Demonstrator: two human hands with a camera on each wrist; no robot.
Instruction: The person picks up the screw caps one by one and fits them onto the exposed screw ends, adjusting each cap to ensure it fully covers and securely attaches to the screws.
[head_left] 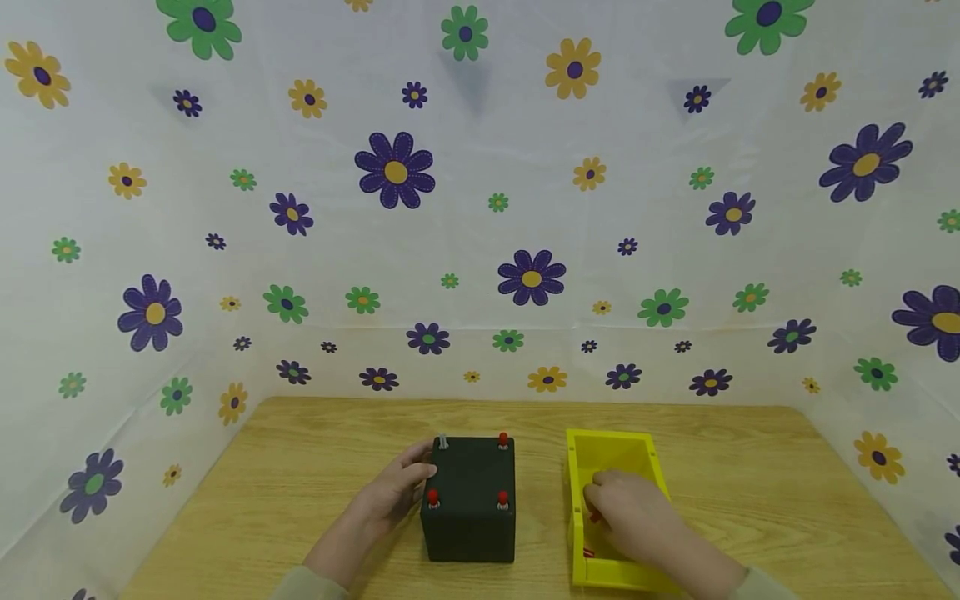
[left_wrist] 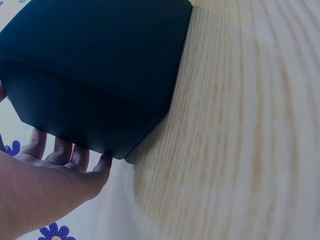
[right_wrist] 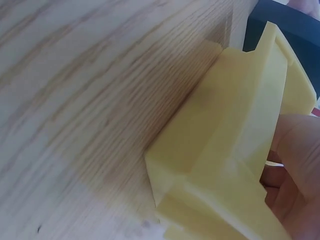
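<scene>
A black box (head_left: 472,483) stands on the table with short metal posts at its top corners. Three posts carry red caps (head_left: 503,498); the far-left post (head_left: 442,442) shows bare metal. My left hand (head_left: 393,493) rests against the box's left side, thumb at the top edge. In the left wrist view its extended fingers (left_wrist: 62,150) touch the box wall. My right hand (head_left: 630,512) reaches into a yellow bin (head_left: 611,573), fingers bent downward. A small red piece (head_left: 595,517) shows right at its fingertips; I cannot tell whether they pinch it. Another red piece (head_left: 588,552) lies near the bin's front.
The bin stands to the right of the box, with a strip of wooden table (head_left: 542,500) between them. A white flowered curtain (head_left: 465,233) encloses the back and both sides of the table.
</scene>
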